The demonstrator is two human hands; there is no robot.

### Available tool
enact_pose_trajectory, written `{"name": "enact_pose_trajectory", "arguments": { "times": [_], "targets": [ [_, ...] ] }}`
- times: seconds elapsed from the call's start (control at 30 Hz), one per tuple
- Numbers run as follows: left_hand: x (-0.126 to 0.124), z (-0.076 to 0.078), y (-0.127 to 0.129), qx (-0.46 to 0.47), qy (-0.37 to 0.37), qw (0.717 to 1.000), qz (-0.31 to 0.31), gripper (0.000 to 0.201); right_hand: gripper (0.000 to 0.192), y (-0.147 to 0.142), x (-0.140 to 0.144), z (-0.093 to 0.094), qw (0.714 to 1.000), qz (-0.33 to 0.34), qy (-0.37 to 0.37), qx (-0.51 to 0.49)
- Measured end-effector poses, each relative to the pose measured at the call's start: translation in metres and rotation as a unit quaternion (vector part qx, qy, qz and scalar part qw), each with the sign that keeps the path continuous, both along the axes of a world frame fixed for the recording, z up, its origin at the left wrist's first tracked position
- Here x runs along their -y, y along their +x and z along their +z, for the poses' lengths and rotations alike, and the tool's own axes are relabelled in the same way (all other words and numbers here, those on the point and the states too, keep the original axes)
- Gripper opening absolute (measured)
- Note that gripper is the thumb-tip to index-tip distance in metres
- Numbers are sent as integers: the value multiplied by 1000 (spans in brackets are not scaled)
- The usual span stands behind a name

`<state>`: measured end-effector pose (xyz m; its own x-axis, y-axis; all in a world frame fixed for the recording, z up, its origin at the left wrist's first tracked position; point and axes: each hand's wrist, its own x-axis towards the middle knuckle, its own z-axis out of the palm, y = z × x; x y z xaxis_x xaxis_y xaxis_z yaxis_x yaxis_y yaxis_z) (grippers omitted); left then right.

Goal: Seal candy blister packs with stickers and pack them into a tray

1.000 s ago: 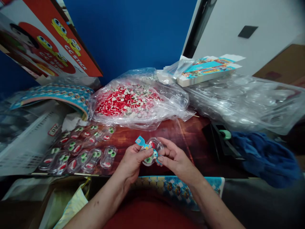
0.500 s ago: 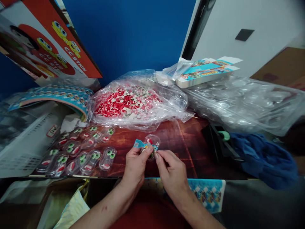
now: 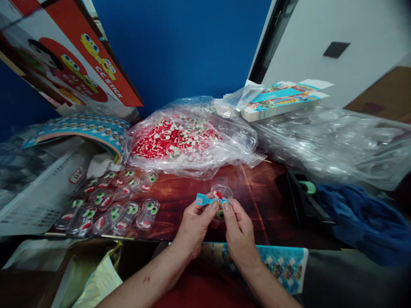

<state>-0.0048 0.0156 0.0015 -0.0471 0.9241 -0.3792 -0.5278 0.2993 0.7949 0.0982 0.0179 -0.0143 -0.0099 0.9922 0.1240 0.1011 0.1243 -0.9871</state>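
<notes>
— What are the hands doing?
— The left hand and right hand meet at the middle of the table, fingertips pinching one small clear capsule with a blue sticker across it; the sticker's free end pokes out toward 9 o'clock.
— What's around it?
— Rows of filled capsules lie at 9 o'clock, well apart. A plastic bag of red and white pieces sits at 12 o'clock. A bag of empty clear shells spreads at 2 o'clock, a blue cloth at 3 o'clock.
— Nearer the body?
— A printed sticker sheet at 6 o'clock, under the wrists.
</notes>
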Motion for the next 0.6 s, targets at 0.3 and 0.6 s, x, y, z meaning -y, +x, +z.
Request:
{"name": "enact_pose_trajectory", "arguments": {
  "times": [0.3, 0.6],
  "targets": [
    [-12, 10, -11, 117, -28, 992, -40, 18, 19, 7, 3, 3, 996, 54, -19, -70],
    [-15, 17, -10, 138, -112, 971, -159, 28, 25, 7, 4, 11, 999, 52, -2, 3]
  ]
}}
